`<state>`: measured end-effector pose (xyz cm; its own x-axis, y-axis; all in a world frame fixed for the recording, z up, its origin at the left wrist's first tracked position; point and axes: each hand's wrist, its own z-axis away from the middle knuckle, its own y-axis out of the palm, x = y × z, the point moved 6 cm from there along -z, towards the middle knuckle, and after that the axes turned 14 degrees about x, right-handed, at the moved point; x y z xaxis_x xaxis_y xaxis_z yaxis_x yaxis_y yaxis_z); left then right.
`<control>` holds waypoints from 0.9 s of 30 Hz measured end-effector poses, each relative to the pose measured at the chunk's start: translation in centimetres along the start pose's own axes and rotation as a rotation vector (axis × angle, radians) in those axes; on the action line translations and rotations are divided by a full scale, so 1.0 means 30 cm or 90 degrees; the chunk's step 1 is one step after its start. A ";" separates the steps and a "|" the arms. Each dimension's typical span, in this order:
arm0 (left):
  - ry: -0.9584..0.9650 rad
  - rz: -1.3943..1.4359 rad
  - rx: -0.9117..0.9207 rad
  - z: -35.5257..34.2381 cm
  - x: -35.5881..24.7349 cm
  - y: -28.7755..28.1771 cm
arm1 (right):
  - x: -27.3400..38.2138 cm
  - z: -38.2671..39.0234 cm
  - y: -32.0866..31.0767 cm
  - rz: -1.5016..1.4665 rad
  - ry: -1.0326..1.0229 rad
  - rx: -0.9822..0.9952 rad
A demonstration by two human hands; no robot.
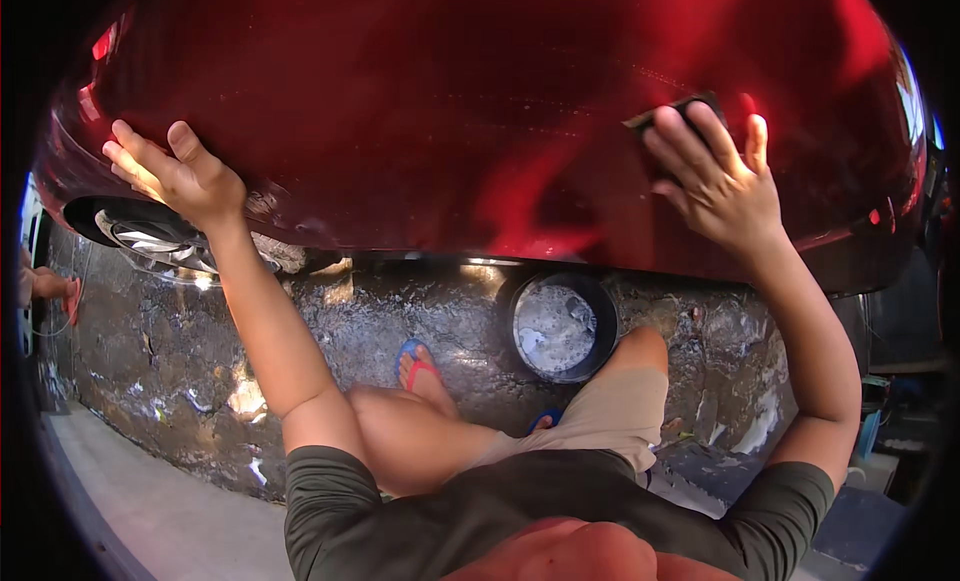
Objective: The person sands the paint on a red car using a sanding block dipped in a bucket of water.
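Note:
In front of me, the dark red car (420,111) fills the upper part of the head view, its paint glossy and dotted with small drops. My right hand (722,186) presses a thin dark sponge (638,123) flat on the panel; the fingers cover most of it. To the left, my left hand (180,176) is open beside the car's side above the wheel (160,243), with fingers spread and nothing in them. Whether its palm touches the paint I cannot tell. Below the car's lower edge stands a black bucket (603,326) of foamy, greyish water.
Wet, rough ground (330,331) lies under the car and my feet. My left foot wears a blue flip-flop with a red strap (415,366). Another person's foot (70,296) shows at the far left. Dark objects (905,381) stand along the right edge.

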<state>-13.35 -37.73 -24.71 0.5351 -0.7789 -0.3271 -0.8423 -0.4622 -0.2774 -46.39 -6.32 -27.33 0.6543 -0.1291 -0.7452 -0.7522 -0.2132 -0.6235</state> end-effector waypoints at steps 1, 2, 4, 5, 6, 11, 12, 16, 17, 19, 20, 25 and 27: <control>0.000 0.002 0.000 -0.015 -0.018 -0.033 | -0.097 0.188 0.081 -0.005 0.049 0.033; -0.004 0.020 -0.003 -0.021 -0.029 -0.020 | -0.172 0.361 0.145 -0.012 0.060 0.036; -0.006 0.049 -0.018 -0.015 -0.046 0.027 | -0.162 0.347 0.098 -0.025 0.079 0.096; 0.003 0.037 -0.033 -0.023 -0.046 0.007 | -0.130 0.255 0.062 -0.059 0.092 0.096; 0.017 0.030 -0.035 -0.026 -0.047 0.000 | -0.075 0.076 -0.015 -0.040 0.011 0.044; 0.044 0.048 -0.039 -0.024 -0.040 0.016 | 0.343 -0.659 -0.417 0.149 -0.103 -0.139; 0.042 0.039 -0.045 -0.029 -0.029 0.013 | 0.382 -0.723 -0.450 0.142 -0.061 -0.179; 0.027 0.042 -0.040 -0.028 -0.001 0.005 | 0.315 -0.590 -0.369 0.078 -0.086 -0.141; 0.016 0.050 -0.025 -0.028 0.009 0.000 | 0.268 -0.474 -0.274 0.068 -0.090 -0.118; 0.004 0.047 -0.024 -0.026 0.029 -0.029 | 0.121 -0.192 -0.115 0.092 -0.028 -0.009; 0.010 0.057 -0.036 -0.029 -0.005 -0.029 | 0.008 0.006 -0.005 0.012 0.013 -0.005; 0.009 0.076 -0.048 -0.010 -0.038 0.055 | -0.088 0.239 0.077 -0.072 0.106 -0.017; 0.006 0.066 -0.057 -0.013 -0.040 0.047 | 0.063 -0.132 -0.097 0.042 -0.008 0.010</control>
<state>-15.20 -37.61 -24.36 0.4440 -0.8286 -0.3412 -0.8960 -0.4141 -0.1604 -42.66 -9.78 -26.00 0.6023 -0.1294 -0.7877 -0.7949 -0.1887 -0.5767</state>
